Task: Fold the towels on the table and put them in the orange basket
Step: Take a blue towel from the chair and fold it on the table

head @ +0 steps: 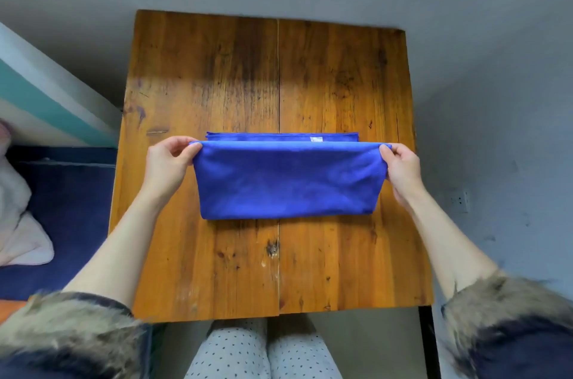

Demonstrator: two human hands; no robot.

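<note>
A blue towel (pixel 288 180) lies on the wooden table (pixel 217 74), partly folded, with its near half lifted over toward the far edge. A small white label shows on the far layer. My left hand (pixel 169 161) pinches the towel's upper left corner. My right hand (pixel 401 166) pinches the upper right corner. Both corners are raised slightly above the lower layer. A sliver of orange (pixel 12 309) at the lower left may be the basket; I cannot tell.
A bed with a dark blue sheet (pixel 62 208) and a pale pink cloth (pixel 18 223) stands to the left of the table. A grey wall with a socket (pixel 460 200) is on the right. My knees show under the table's near edge.
</note>
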